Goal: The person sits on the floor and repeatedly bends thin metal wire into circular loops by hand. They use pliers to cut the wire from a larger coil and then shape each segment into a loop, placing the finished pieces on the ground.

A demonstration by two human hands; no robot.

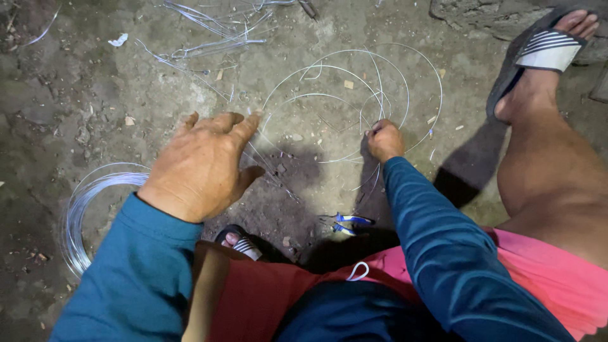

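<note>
Our left hand is spread open, palm down, fingers pointing far and right. Our right hand is curled tight in a fist, farther away, arm stretched out.

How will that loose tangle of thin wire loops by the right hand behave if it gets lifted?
The loose wire loops look thin and springy, so they would probably flex and spread rather than hold shape. They overlap, so strands may snag and drag together. The right hand pinches one strand; the whole looks light.

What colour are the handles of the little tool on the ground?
The pliers' handles are blue with white, seen in the head view, lying on the dirt by the knee.
</note>
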